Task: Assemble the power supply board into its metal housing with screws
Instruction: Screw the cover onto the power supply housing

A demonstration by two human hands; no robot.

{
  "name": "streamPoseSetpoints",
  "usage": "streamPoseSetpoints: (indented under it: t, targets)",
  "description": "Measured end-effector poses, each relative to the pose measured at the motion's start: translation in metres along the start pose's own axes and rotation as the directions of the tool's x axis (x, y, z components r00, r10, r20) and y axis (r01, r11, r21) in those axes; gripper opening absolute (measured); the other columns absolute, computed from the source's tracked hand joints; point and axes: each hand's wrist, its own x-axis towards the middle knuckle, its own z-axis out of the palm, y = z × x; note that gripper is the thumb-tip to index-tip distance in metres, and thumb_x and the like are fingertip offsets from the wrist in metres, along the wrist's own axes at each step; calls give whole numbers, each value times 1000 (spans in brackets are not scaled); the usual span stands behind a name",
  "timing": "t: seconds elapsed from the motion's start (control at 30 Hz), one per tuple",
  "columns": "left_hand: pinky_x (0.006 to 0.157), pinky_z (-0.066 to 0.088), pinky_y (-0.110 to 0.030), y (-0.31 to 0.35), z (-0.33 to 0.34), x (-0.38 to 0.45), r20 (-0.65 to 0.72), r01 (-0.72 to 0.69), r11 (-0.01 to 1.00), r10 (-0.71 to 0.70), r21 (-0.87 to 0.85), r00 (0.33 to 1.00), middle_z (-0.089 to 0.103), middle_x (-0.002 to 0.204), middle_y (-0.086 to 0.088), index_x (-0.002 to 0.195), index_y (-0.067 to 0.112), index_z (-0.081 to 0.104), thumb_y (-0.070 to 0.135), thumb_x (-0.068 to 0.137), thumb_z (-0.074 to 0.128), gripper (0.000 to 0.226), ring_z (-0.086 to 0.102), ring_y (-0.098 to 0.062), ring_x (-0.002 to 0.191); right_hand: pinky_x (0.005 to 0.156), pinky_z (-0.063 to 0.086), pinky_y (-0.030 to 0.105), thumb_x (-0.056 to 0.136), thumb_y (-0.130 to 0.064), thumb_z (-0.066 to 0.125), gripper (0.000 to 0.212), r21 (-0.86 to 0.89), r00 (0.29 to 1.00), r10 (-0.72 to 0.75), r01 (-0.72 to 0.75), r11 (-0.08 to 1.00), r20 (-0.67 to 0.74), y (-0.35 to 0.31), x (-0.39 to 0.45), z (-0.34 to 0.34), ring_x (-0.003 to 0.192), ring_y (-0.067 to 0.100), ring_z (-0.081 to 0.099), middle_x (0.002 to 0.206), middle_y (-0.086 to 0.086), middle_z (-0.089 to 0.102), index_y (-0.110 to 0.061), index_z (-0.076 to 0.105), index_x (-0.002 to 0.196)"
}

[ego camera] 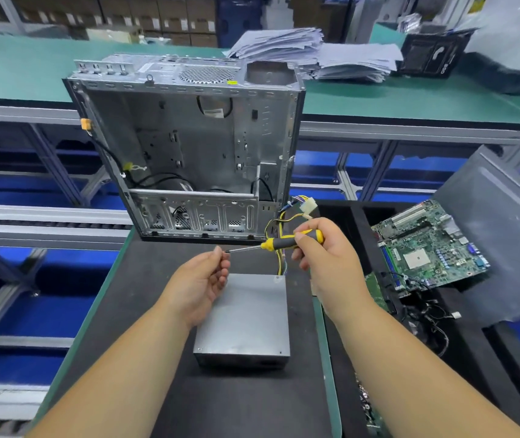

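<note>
Right hand (325, 248) gripping a yellow-and-black screwdriver (284, 242), its tip meeting the curled fingertips of the left hand (201, 279); anything pinched there too small to make out. Below both hands, grey power supply box (246, 317), near corner hidden by the left palm. Beyond the hands, open metal housing (186, 147), upright.

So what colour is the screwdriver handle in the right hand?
Yellow and black. The screwdriver handle, gripped by the right hand, shows clearly in the head view.
</note>
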Motion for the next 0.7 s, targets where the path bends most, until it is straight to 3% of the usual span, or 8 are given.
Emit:
streamPoseSetpoints:
  t: [0.1, 0.3, 0.5, 0.7]
  targets:
    - [49, 47, -12, -7, 15, -8, 11, -11, 998, 10, 69, 1000, 59, 66, 5, 87, 11, 61, 24, 98, 55, 18, 52, -2, 53, 53, 43, 15, 93, -15, 54, 19, -23, 1000, 4, -3, 1000, 6, 2, -5, -14, 58, 6, 54, 63, -5, 63, -30, 61, 82]
    - [52, 48, -13, -17, 37, -23, 10, -60, 984, 59, 170, 998, 61, 66, 4, 85, 9, 64, 21, 98, 56, 19, 52, -3, 54, 55, 40, 32, 91, -24, 53, 13, -74, 999, 4, -1, 997, 38, 4, -15, -42, 58, 12, 47, 64, -7, 60, -33, 59, 84]
    - [60, 52, -15, -27, 49, -39, 4, -144, 947, 149, 286, 989, 68, 71, -2, 82, 7, 69, 7, 93, 63, 12, 60, -8, 60, 50, 40, 20, 94, -21, 52, 16, -115, 999, -34, 37, 993, 30, 3, -24, -68, 56, 9, 47, 65, -5, 59, -32, 58, 83]
    - [63, 53, -16, -42, 60, -63, 27, -226, 922, 229, 315, 973, 70, 72, -6, 77, 9, 73, 2, 90, 65, 17, 63, -11, 63, 53, 46, 20, 97, -23, 53, 11, -38, 1000, 14, -13, 999, 26, 8, -36, -86, 55, 10, 54, 63, -3, 64, -24, 60, 88]
